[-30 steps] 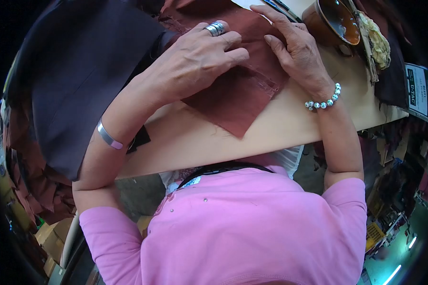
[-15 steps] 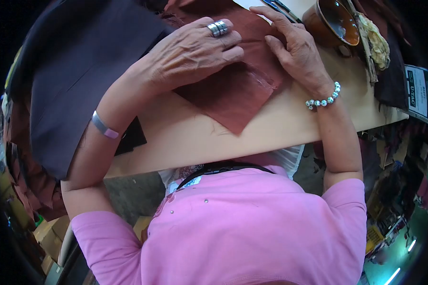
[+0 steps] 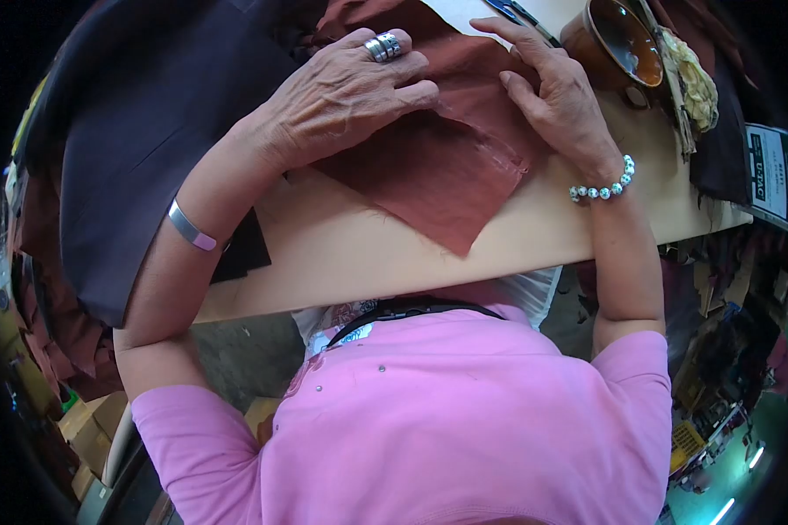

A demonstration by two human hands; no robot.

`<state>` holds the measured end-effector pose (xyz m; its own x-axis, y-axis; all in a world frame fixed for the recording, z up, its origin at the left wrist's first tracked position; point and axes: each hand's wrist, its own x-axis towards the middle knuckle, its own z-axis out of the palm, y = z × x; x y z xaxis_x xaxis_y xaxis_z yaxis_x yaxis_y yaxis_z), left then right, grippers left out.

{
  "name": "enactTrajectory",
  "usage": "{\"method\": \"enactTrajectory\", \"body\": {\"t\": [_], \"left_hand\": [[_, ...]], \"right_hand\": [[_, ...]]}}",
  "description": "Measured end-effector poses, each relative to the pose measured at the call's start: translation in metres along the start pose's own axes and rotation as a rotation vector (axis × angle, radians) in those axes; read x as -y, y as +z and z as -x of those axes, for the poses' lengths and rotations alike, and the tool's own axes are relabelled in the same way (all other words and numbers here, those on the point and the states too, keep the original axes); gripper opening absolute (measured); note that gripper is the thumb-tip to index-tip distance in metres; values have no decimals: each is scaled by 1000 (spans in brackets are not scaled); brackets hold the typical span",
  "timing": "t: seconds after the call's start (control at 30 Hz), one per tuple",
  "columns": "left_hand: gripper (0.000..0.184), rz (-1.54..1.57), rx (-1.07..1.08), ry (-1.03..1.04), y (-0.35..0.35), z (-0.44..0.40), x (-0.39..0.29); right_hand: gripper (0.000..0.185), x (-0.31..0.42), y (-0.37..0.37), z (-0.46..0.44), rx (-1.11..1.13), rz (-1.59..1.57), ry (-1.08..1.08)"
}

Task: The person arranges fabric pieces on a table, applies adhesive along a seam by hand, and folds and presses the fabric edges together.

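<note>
A reddish-brown cloth [image 3: 446, 175] lies on the pale tabletop, its near corner pointing toward me and small loose threads showing by its right edge. Over the cloth's left part, my left hand [image 3: 341, 101] is closed, with its fingers curled onto the fabric; the fingertips are partly hidden. My right hand [image 3: 565, 105] rests at the cloth's right edge, thumb and forefinger spread apart. A dark cloth [image 3: 166, 157] spreads under and beside my left forearm.
A brown glazed cup [image 3: 613, 44] stands right of my right hand, beside a stick [image 3: 671, 87] and a crumpled yellowish wad [image 3: 696, 87]. Blue-handled scissors [image 3: 521, 16] lie at the top. A labelled box [image 3: 769, 175] sits at the table's right end.
The reddish-brown cloth has shifted to the right, its near corner along with it. My right hand has moved slightly right, while my left hand has drawn a little left.
</note>
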<state>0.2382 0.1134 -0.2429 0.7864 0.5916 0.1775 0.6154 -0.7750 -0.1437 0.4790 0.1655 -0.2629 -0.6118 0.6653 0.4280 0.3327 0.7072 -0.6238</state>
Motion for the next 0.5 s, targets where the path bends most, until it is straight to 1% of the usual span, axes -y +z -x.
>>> {"method": "enactTrajectory", "body": {"t": [0.1, 0.2, 0.23, 0.3, 0.33, 0.4, 0.5], "left_hand": [[25, -8, 65, 84, -6, -3, 0], [13, -178, -98, 134, -4, -2, 6], [13, -203, -151, 134, -4, -1, 6], [13, -124, -194, 85, -3, -1, 4], [13, -83, -214, 60, -3, -2, 3], [14, -78, -154, 63, -3, 2, 7], [18, -96, -10, 74, -10, 2, 1]], "right_hand": [[54, 3, -4, 1, 67, -66, 138], [54, -6, -1, -1, 0, 41, -47], [54, -4, -2, -1, 35, 24, 25], [54, 3, -5, 0, 105, -11, 169], [55, 4, -5, 0, 85, -21, 167], [55, 6, -5, 0, 47, -39, 160], [56, 7, -7, -1, 76, 34, 162]]}}
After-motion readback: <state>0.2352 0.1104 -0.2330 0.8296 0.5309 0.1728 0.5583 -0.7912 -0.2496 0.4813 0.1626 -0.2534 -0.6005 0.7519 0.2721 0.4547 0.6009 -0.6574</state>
